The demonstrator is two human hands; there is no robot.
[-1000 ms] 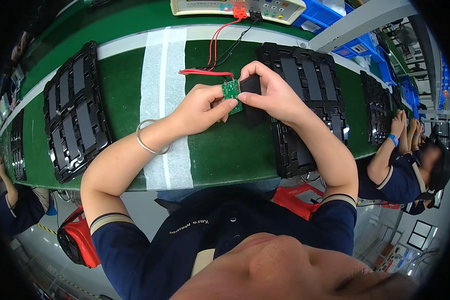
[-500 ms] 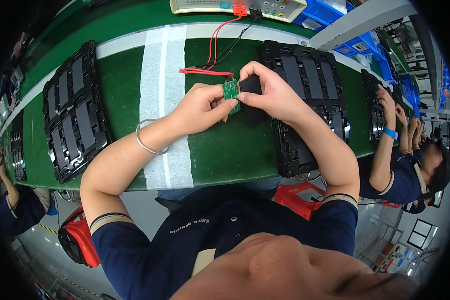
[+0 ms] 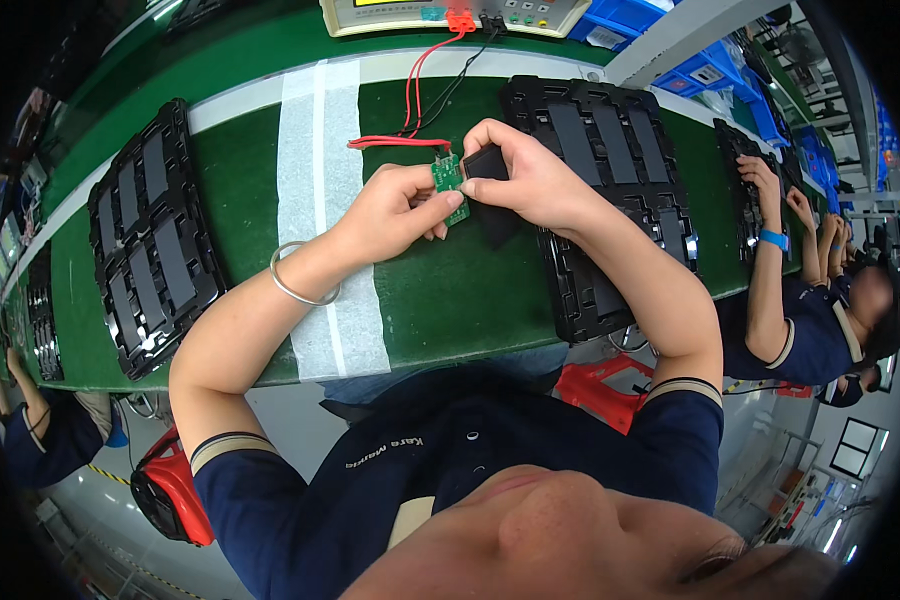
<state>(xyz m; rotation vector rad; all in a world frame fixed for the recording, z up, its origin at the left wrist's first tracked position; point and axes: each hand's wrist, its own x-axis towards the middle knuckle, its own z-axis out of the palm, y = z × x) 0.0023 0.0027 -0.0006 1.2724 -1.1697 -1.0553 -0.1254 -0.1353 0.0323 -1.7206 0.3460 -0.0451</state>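
Note:
My left hand [image 3: 400,208] is closed on a small green circuit board [image 3: 448,180], its thumb lying across the lower part. Red and black test leads [image 3: 395,142] run to the board's upper end. Just right of it, my right hand [image 3: 530,180] grips a flat black rectangular piece [image 3: 488,168] between thumb and fingers. That piece's left edge meets or nearly meets the board; whether they are joined I cannot tell. Both hands are over the green table [image 3: 450,300]. A silvery bangle circles my left wrist.
A test instrument [image 3: 540,14] with red and black plugs stands at the back. Black trays with dark flat pieces lie to the left [image 3: 155,240] and right [image 3: 610,180]. A white strip [image 3: 325,200] crosses the table. Blue bins [image 3: 705,75] and a person [image 3: 800,310] are at the right.
The view has shifted slightly, showing more of the left side. My hands keep their hold on the board and the black piece, with little change between them.

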